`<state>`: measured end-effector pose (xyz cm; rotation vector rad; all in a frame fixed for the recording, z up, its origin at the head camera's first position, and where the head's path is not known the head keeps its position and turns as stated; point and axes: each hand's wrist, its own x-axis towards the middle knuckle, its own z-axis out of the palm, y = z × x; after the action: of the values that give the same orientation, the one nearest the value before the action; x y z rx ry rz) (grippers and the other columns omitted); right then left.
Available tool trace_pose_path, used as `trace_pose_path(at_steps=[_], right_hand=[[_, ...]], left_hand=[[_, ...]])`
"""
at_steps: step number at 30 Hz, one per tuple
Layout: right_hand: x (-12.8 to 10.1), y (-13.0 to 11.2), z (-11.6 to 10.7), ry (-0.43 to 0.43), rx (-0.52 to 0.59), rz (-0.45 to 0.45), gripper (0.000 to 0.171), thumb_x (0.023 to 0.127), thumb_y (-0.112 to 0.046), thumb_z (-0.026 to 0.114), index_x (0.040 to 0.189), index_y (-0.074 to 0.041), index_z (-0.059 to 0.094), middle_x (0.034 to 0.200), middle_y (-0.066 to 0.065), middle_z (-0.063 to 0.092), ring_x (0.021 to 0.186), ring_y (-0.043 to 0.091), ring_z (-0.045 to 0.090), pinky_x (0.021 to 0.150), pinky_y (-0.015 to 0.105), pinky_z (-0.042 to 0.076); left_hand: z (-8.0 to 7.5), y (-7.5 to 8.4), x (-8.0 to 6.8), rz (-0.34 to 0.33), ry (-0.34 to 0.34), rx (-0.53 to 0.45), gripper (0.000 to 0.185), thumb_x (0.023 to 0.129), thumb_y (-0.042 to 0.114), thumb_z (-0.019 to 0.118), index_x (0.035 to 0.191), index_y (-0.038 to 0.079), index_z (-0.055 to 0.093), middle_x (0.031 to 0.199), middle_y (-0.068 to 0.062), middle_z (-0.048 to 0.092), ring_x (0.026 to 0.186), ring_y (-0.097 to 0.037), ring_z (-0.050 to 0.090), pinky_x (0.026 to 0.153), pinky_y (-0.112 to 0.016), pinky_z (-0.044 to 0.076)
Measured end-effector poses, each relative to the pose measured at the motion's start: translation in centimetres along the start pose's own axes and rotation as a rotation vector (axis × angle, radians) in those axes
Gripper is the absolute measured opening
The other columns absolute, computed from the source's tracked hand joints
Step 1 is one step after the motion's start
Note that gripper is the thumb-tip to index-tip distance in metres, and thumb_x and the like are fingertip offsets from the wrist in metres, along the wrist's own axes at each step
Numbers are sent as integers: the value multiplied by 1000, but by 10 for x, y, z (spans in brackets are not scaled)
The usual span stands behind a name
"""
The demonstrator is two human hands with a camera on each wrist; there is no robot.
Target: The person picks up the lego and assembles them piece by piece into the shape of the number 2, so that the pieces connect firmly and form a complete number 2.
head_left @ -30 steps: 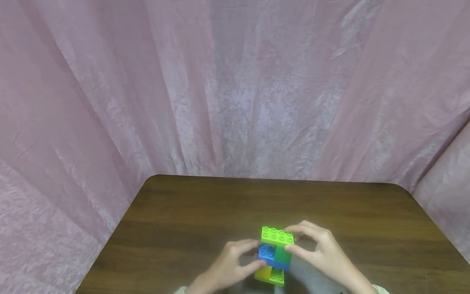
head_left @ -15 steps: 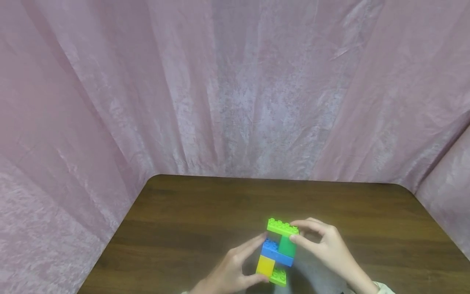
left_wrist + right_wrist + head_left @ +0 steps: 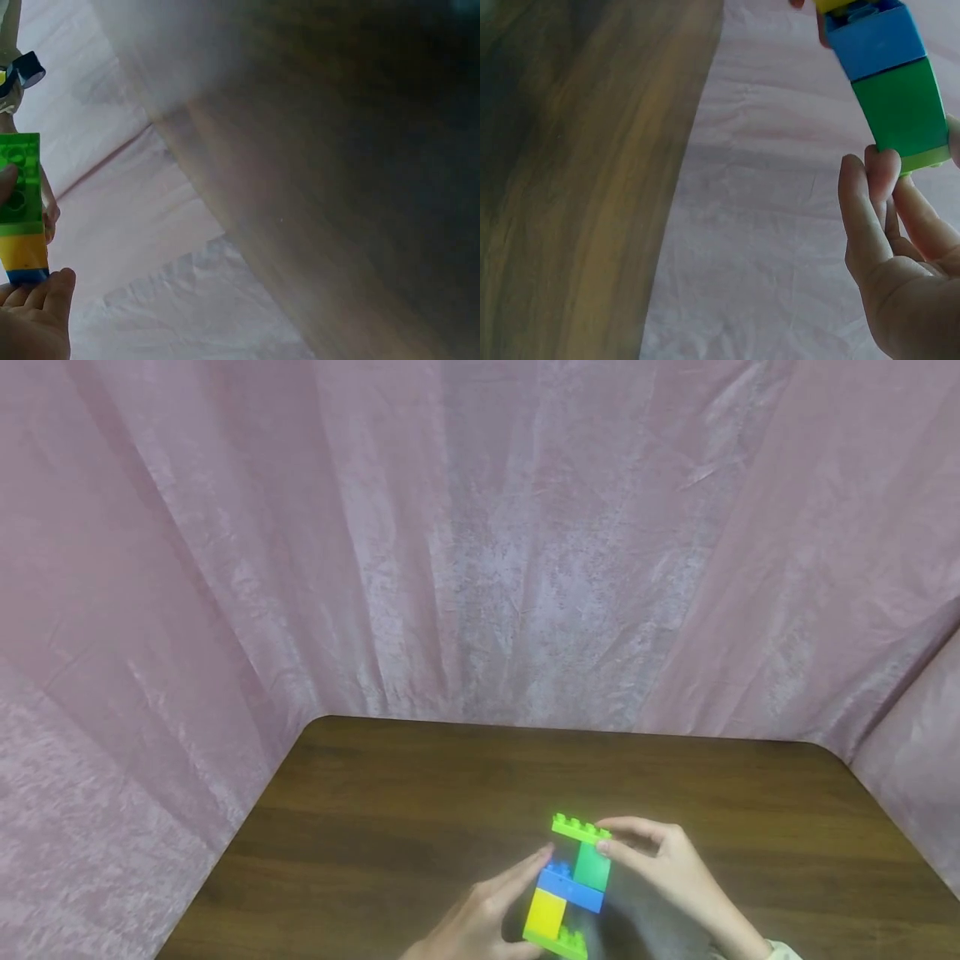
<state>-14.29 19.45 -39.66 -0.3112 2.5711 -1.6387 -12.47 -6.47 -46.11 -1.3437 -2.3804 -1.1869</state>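
Both hands hold one stack of toy building bricks over the table. From the top down it has a lime plate, a green brick, a blue brick, a yellow brick and a second lime plate. My left hand grips the stack from the left, thumb at the bottom plate and fingertips by the blue brick. On the other side, my right hand pinches the top plate and green brick. The right wrist view shows the right hand's fingers at the plate's end.
A brown wooden table lies beneath the hands. Pink curtains hang behind it and along its sides. In the left wrist view, a dark band is seen on the other arm.
The stack has tipped so that its side faces the head camera and has shifted slightly right. My left thumb has slid from near the blue brick down to the bottom lime plate.
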Motion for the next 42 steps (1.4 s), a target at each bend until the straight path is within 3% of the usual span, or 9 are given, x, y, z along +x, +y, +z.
trace_pose_path(at_steps=[7, 15, 18, 21, 26, 30, 37, 42], right_hand=[[-3, 3, 7, -2, 4, -16, 35, 93, -20, 64, 122, 1, 64, 119, 18, 69, 97, -4, 65, 83, 16, 55], [-7, 6, 13, 49, -130, -80, 26, 94, -24, 64, 117, -15, 69, 117, 2, 72, 107, -4, 61, 89, 21, 53], [-9, 7, 14, 63, -130, -129, 27, 94, -21, 63, 121, -17, 67, 119, 2, 71, 108, -7, 59, 89, 20, 53], [-10, 9, 16, 54, -119, -232, 34, 94, -14, 62, 128, -14, 62, 123, 7, 68, 107, -8, 58, 86, 19, 55], [-14, 14, 20, 46, -223, -412, 57, 85, -10, 73, 138, -14, 52, 125, 8, 64, 105, -3, 60, 83, 22, 58], [-18, 16, 22, 61, -285, -427, 73, 78, -15, 80, 143, -18, 47, 128, 6, 61, 103, 2, 62, 81, 25, 58], [-21, 18, 25, 145, -398, -465, 84, 71, -23, 86, 144, -19, 46, 137, 2, 60, 113, 2, 60, 86, 24, 56], [-23, 23, 26, 95, -377, -513, 100, 66, -28, 89, 150, -14, 37, 148, -11, 46, 127, -8, 46, 92, 23, 54]], left_hand=[[-1, -1, -1, 90, 56, 58, 90, 80, 33, 80, 150, 3, 31, 148, -17, 48, 128, -25, 57, 101, -33, 53], [-1, -1, -2, 128, 85, 85, 89, 80, 35, 80, 150, 5, 33, 145, -14, 52, 126, -22, 60, 102, -26, 51], [0, -2, -1, 126, 102, 77, 90, 79, 33, 81, 150, 6, 33, 144, -13, 53, 125, -22, 60, 102, -25, 51], [0, -2, 0, 117, 117, 69, 90, 78, 31, 82, 149, 6, 34, 143, -14, 55, 124, -23, 61, 101, -25, 51], [-1, -2, -1, 96, 118, 73, 90, 76, 30, 83, 148, 6, 35, 140, -14, 57, 121, -22, 63, 100, -26, 53], [-2, -2, -2, 87, 107, 83, 90, 77, 32, 83, 149, 7, 35, 140, -14, 58, 120, -22, 64, 99, -26, 53], [0, -3, -2, 80, 104, 76, 89, 77, 32, 83, 149, 7, 35, 140, -14, 57, 121, -22, 63, 99, -27, 53], [1, -2, -3, 8, 74, -12, 88, 78, 33, 82, 149, 10, 35, 143, -13, 55, 124, -23, 60, 100, -34, 53]])
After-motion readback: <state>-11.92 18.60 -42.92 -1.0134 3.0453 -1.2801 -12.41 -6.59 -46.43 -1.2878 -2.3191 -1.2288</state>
